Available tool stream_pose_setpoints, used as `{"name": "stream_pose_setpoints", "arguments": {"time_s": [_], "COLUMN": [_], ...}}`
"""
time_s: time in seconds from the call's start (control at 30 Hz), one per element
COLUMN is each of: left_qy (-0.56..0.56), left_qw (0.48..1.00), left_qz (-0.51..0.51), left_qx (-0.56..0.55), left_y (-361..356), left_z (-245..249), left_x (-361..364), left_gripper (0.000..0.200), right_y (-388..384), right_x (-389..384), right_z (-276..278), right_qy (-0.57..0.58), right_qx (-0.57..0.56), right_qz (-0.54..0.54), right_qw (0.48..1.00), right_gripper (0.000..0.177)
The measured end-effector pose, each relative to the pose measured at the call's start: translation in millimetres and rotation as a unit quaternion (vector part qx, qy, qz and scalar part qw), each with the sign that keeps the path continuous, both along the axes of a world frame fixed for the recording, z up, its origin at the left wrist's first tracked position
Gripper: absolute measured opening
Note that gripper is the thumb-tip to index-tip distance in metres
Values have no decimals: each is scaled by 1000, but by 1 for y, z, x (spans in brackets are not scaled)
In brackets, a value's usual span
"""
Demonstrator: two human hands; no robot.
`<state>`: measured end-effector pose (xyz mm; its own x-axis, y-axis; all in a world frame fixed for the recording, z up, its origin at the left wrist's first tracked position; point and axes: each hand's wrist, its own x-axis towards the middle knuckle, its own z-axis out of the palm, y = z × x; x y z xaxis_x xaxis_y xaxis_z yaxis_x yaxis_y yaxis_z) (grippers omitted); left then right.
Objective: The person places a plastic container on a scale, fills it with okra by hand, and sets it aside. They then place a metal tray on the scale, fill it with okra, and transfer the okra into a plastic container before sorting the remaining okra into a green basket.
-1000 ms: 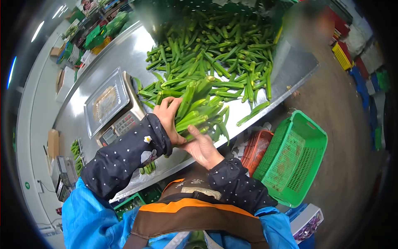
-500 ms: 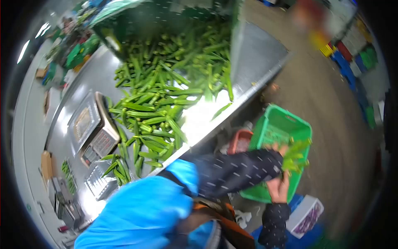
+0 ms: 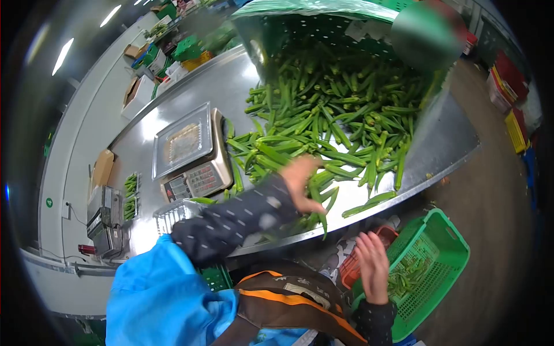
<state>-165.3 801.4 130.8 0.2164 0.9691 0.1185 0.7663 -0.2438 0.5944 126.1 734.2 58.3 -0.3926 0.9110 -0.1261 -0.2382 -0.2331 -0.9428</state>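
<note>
A large heap of green okra (image 3: 340, 115) spreads over the metal table. Above the near side of that heap, my left hand (image 3: 303, 181) reaches in with thumb and fingers apart, touching or just over some pods; its fingertips partly blend with them. My right hand (image 3: 374, 266) hovers near the left side of a green crate (image 3: 460, 245), fingers stretched out and holding nothing. More okra (image 3: 411, 275) lies at the bottom of this crate.
On the metal table (image 3: 461, 138) stands a weighing scale (image 3: 199, 167), with a clear plastic tray (image 3: 173, 214) near it. Packed okra trays (image 3: 131, 196) sit farther left. A tipped green bin (image 3: 323, 32) backs the heap. A red basket (image 3: 353, 266) is beside the green crate.
Both hands were over the green crate with okra; now my left hand is back at the heap and my right is empty. Okra lies in the crate. The view has turned left.
</note>
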Motion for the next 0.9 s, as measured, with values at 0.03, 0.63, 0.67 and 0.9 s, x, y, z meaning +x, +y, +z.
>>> {"name": "stream_pose_setpoints", "arguments": {"time_s": [0.03, 0.63, 0.67, 0.9], "left_qy": [49, -62, -59, -104], "left_qw": [997, 928, 924, 958], "left_qz": [61, 240, 228, 138], "left_qx": [1, -277, -302, -228], "left_y": [-1, -78, -75, -86], "left_z": [-18, -108, -90, -126], "left_x": [-52, -119, -118, -120], "left_gripper": [95, 121, 119, 108], "right_y": [9, 41, 34, 21], "right_x": [-23, -223, -236, -278], "right_z": [3, -27, -23, -33], "right_qy": [18, -87, -99, 72], "right_qx": [-6, -392, -372, -365], "right_qz": [47, -9, -44, -34], "right_qw": [999, 916, 922, 928], "right_gripper": [50, 61, 60, 44]}}
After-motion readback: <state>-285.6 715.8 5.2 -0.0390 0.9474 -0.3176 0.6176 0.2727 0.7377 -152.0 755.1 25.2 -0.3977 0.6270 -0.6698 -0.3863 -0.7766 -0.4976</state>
